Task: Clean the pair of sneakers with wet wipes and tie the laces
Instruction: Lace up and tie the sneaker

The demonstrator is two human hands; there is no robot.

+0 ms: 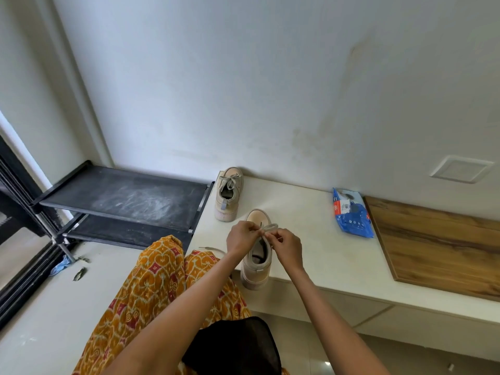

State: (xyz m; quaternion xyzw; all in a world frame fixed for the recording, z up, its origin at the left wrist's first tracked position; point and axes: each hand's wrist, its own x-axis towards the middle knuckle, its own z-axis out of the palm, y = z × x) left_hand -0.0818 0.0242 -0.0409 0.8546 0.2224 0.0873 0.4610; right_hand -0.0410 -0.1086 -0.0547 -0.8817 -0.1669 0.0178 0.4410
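Observation:
A beige sneaker [257,269] stands on the white ledge [319,239], heel toward me and toe toward the wall. My left hand [242,238] and my right hand [288,249] meet over its tongue, each pinching part of the pale lace [270,227]. One loop of lace sticks out to the right above my fingers. A loose lace end [213,249] trails off the ledge to the left. The second beige sneaker [228,194] sits farther back by the wall with its lace in a bow. A blue pack of wet wipes [350,213] lies to the right.
A black two-tier shoe rack [121,201] stands left of the ledge. A wooden board [443,242] covers the ledge's right part. My lap in orange patterned cloth [162,288] is below the hands. A blue scrap [60,266] lies on the floor by the window frame.

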